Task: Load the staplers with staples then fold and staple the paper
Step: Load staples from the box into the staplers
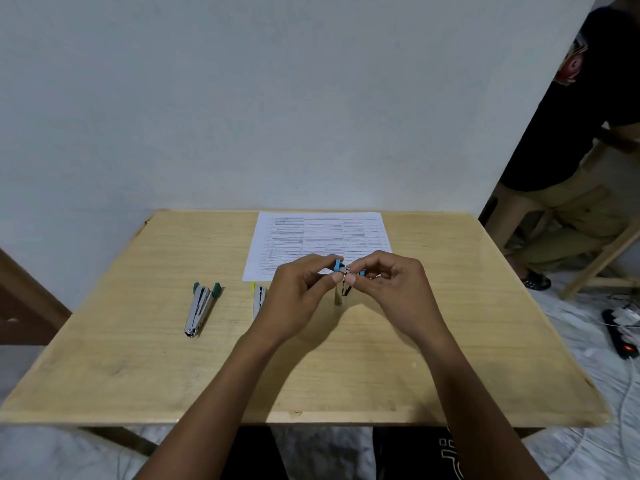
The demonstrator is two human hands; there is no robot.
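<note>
A small blue stapler [341, 271] is lifted above the wooden table [138, 358], gripped between both hands. My left hand [298, 296] pinches its left blue end, and my right hand [391, 289] pinches its right side, where a thin coppery strip shows at the fingertips. A green-tipped metal stapler [201, 308] lies open on the table to the left. A yellow-tipped stapler [259, 299] lies beside my left hand, partly hidden by it. A printed sheet of paper [318, 237] lies flat at the table's far edge, behind the hands.
A white wall stands right behind the table. A person in dark clothes [581, 133] sits at the right on a wooden stool [602, 265]. A power strip with cables [623, 334] lies on the floor at the right.
</note>
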